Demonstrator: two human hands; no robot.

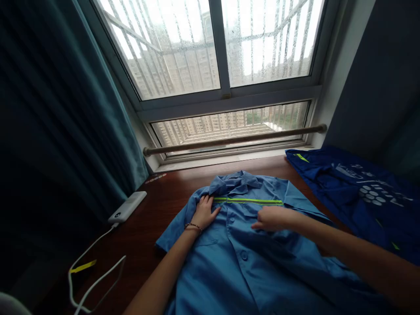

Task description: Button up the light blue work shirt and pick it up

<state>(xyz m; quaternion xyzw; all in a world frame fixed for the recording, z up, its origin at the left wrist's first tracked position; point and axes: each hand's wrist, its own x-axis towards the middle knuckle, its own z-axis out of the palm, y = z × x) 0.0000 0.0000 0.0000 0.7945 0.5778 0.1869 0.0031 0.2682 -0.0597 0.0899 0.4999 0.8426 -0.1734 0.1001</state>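
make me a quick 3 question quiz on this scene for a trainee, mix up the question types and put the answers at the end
1. Multiple choice: what is the left hand resting on?
a) the curtain
b) the window bar
c) the light blue shirt

2. True or false: the bracelet is on the right wrist.

3. Fill in the blank: as the person sees it, the dark blue cloth lies to the ____ of the light blue shirt.

Key: 1 c; 2 false; 3 right
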